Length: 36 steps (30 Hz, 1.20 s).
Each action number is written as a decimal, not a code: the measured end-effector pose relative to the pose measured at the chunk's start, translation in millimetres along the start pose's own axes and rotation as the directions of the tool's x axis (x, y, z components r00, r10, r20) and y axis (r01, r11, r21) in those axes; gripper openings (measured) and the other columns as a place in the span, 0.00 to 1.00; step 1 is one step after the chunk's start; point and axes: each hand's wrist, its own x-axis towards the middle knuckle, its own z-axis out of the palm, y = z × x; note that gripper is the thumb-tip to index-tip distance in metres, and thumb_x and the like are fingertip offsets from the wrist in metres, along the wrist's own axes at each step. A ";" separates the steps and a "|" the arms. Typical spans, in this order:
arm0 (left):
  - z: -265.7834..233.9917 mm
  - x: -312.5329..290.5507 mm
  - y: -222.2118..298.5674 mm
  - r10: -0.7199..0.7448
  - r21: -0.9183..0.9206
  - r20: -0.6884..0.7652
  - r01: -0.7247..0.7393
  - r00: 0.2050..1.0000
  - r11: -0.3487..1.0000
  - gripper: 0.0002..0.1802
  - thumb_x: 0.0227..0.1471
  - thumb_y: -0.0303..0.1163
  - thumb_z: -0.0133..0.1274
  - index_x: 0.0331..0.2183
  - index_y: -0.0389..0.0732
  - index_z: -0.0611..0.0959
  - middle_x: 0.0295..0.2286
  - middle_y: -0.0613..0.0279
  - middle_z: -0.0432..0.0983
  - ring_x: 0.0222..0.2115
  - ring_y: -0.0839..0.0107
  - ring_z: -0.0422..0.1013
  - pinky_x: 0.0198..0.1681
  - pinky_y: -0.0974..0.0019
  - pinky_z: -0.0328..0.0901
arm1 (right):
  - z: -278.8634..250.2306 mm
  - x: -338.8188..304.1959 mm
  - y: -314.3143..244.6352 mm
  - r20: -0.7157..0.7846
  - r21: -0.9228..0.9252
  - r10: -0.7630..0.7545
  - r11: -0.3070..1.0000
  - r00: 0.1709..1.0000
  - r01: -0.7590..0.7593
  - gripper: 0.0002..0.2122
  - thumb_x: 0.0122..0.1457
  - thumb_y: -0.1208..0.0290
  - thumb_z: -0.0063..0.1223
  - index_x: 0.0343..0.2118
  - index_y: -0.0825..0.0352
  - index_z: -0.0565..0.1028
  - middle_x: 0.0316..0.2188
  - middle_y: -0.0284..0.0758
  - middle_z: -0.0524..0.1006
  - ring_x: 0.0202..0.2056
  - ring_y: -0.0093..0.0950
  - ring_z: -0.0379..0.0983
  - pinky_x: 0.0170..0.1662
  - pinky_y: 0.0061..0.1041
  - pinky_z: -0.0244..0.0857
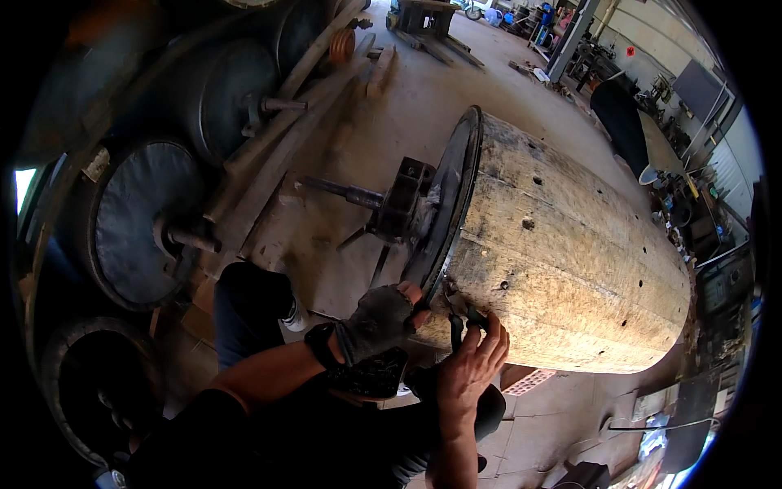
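Where the two hands meet at the drum's lower rim, the small dark tool point(456, 324) between them is mostly hidden, so its kind is hard to tell. The fisheye rim blacks out the corners. The concrete floor point(407, 106) runs back to a cluttered workshop with benches along the far wall; dark round drums point(147, 220) with axle stubs line the left. The big wooden drum point(562, 261) lies on its side at centre right, pale, weathered, dotted with holes, a dark metal ring point(452, 204) and shaft at its near end. The left hand point(379, 322), in a fingerless glove, presses the ring's edge; the bare right hand point(472, 363) is closed around the tool.
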 end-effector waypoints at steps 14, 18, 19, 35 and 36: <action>-7.1 1.9 -3.1 0.008 -0.059 -0.077 -0.012 0.997 0.998 0.17 0.49 0.35 0.62 0.30 0.39 0.71 0.26 0.49 0.71 0.26 0.44 0.71 0.26 0.47 0.65 | -0.2 12.4 -28.3 0.246 0.276 0.112 0.944 0.963 -0.180 0.12 0.45 0.83 0.51 0.35 0.72 0.68 0.40 0.49 0.69 0.41 0.52 0.68 0.42 0.44 0.66; -10.1 0.1 -3.6 0.011 -0.056 -0.053 -0.014 0.999 0.998 0.14 0.50 0.33 0.61 0.32 0.38 0.72 0.27 0.50 0.72 0.26 0.45 0.72 0.27 0.48 0.66 | -24.9 27.1 -14.7 0.485 0.518 0.137 0.751 0.864 -0.409 0.11 0.41 0.83 0.48 0.32 0.71 0.71 0.31 0.41 0.72 0.33 0.39 0.70 0.37 0.33 0.65; -9.1 0.3 -4.1 0.020 -0.059 -0.064 -0.024 0.998 0.998 0.14 0.50 0.33 0.61 0.32 0.38 0.72 0.27 0.50 0.71 0.26 0.45 0.72 0.27 0.48 0.66 | -28.6 29.3 -12.8 0.541 0.555 0.127 0.689 0.831 -0.466 0.11 0.41 0.83 0.48 0.31 0.71 0.71 0.30 0.40 0.72 0.31 0.36 0.69 0.37 0.31 0.65; -13.0 2.3 -6.5 0.051 -0.131 -0.077 -0.061 0.996 0.990 0.11 0.52 0.30 0.59 0.32 0.37 0.73 0.27 0.48 0.71 0.27 0.45 0.72 0.27 0.48 0.65 | 21.9 15.7 -71.4 0.138 0.061 0.261 0.961 0.955 -0.271 0.15 0.51 0.72 0.61 0.37 0.73 0.70 0.43 0.52 0.69 0.44 0.52 0.69 0.44 0.47 0.67; -13.3 2.2 -6.9 0.054 -0.115 -0.070 -0.062 0.996 0.991 0.11 0.52 0.30 0.59 0.32 0.37 0.73 0.27 0.48 0.71 0.27 0.45 0.72 0.28 0.48 0.65 | 13.3 16.0 -67.1 0.156 0.119 0.207 0.967 0.966 -0.226 0.11 0.52 0.76 0.57 0.36 0.73 0.70 0.40 0.52 0.71 0.40 0.50 0.69 0.42 0.44 0.68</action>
